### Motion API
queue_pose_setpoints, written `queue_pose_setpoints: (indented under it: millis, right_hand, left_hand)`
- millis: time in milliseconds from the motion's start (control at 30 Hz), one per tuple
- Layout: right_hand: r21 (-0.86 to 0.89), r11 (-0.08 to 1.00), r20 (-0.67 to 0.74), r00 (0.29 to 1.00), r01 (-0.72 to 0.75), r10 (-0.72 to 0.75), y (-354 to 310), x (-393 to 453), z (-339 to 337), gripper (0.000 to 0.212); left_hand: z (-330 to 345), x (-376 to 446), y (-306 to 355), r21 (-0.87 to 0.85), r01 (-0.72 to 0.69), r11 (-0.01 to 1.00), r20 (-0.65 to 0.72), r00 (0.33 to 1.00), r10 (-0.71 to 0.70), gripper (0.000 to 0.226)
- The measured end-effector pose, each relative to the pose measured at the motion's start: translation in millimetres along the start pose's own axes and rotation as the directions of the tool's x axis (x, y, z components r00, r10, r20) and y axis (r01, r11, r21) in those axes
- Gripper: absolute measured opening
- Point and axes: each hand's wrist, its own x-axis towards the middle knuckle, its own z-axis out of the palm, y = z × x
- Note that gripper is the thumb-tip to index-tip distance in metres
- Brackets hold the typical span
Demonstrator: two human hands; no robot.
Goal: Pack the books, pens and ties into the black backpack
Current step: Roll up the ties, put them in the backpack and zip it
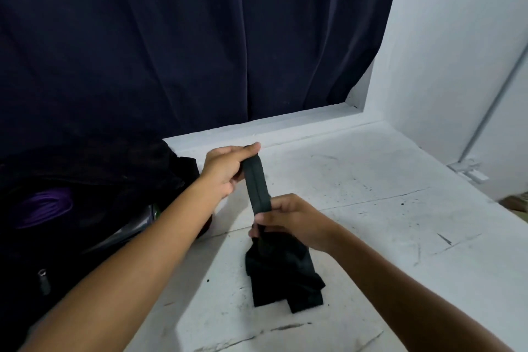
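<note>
Tie [258, 188], black: stretched between 2 hands, left hand [225, 167] pinching its top, right hand [288, 218] gripping lower. Rest bunched on white surface [371, 208]. Backpack [85, 180]: open, left.

Dim indoor light, coming from upper left; arms throw soft shadows onto the white surface [371, 208]. Slightly soft overall. Wide-angle bending at edges, dark curtain [171, 37] underexposed.

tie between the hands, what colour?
Plain black tie, no visible pattern; a seam runs down its length. The head view shows it.
</note>
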Motion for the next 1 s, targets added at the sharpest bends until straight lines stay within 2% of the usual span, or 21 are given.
queue_pose_setpoints:
  millis: [100, 233, 300, 333, 367, 400, 433, 467, 500, 533, 567, 633, 700, 800, 1000]
  right_hand:
    - [0.123, 0.991, 0.049, 0.997, -0.059, 0.054, -13, -11, -23, 0.015]
    - [0.001, 0.988, 0.055, 0.987, -0.152, 0.151, -31, -26, -53, 0.017]
    - [-0.057, 0.983, -0.001, 0.985, -0.174, 0.175, -38, -31, -62, 0.022]
    - [-0.072, 0.983, -0.028, 0.985, -0.170, 0.169, -41, -32, -64, 0.021]
    - [-0.072, 0.984, -0.050, 0.986, -0.162, 0.159, -44, -33, -64, 0.017]
    - [-0.063, 0.986, -0.060, 0.987, -0.151, 0.148, -47, -34, -63, 0.015]
    - [-0.049, 0.988, -0.065, 0.988, -0.144, 0.141, -51, -33, -62, 0.014]
    - [-0.035, 0.990, -0.066, 0.989, -0.137, 0.134, -55, -33, -61, 0.016]
    - [-0.027, 0.991, -0.068, 0.989, -0.133, 0.131, -59, -31, -60, 0.018]
    - [-0.023, 0.992, -0.072, 0.990, -0.126, 0.124, -64, -30, -58, 0.019]
    - [-0.022, 0.992, -0.075, 0.990, -0.120, 0.118, -68, -29, -57, 0.018]
    - [-0.023, 0.994, -0.081, 0.991, -0.106, 0.104, -78, -27, -54, 0.017]
    - [-0.048, 0.993, -0.093, 0.990, -0.108, 0.104, -86, -28, -53, 0.019]
    - [-0.106, 0.977, -0.139, 0.976, -0.185, 0.170, -90, -32, -59, 0.019]
    - [-0.140, 0.940, -0.148, 0.945, -0.312, 0.292, -84, -57, -80, 0.017]
  left_hand:
    - [-14, 18, 11, -0.014, -0.027, 1.000, -0.086, 0.996, 0.026, 0.019]
    - [-23, 30, 12, -0.010, -0.063, 0.998, -0.133, 0.989, 0.061, 0.022]
    - [-27, 36, 8, 0.086, -0.063, 0.994, -0.117, 0.990, 0.073, 0.026]
    - [-28, 38, 4, 0.234, -0.079, 0.969, -0.110, 0.988, 0.107, 0.032]
    - [-30, 40, 0, 0.460, -0.111, 0.881, -0.097, 0.980, 0.175, 0.037]
    - [-30, 40, -5, 0.671, -0.164, 0.723, -0.071, 0.956, 0.283, 0.040]
    - [-26, 36, -9, 0.776, -0.249, 0.579, -0.009, 0.914, 0.405, 0.038]
    - [-19, 27, -11, 0.773, -0.369, 0.516, 0.081, 0.864, 0.497, 0.034]
    - [-11, 18, -13, 0.695, -0.495, 0.521, 0.188, 0.825, 0.534, 0.028]
    - [0, 7, -15, 0.565, -0.585, 0.583, 0.292, 0.802, 0.521, 0.025]
    - [12, -3, -17, 0.440, -0.612, 0.657, 0.391, 0.790, 0.473, 0.027]
    - [29, -16, -18, 0.317, -0.555, 0.769, 0.534, 0.775, 0.339, 0.037]
    - [39, -21, -21, 0.303, -0.475, 0.826, 0.589, 0.775, 0.229, 0.044]
    - [41, -11, -19, 0.300, -0.420, 0.857, 0.516, 0.827, 0.224, 0.051]
    - [13, 34, 5, 0.413, -0.473, 0.778, 0.290, 0.878, 0.380, 0.054]
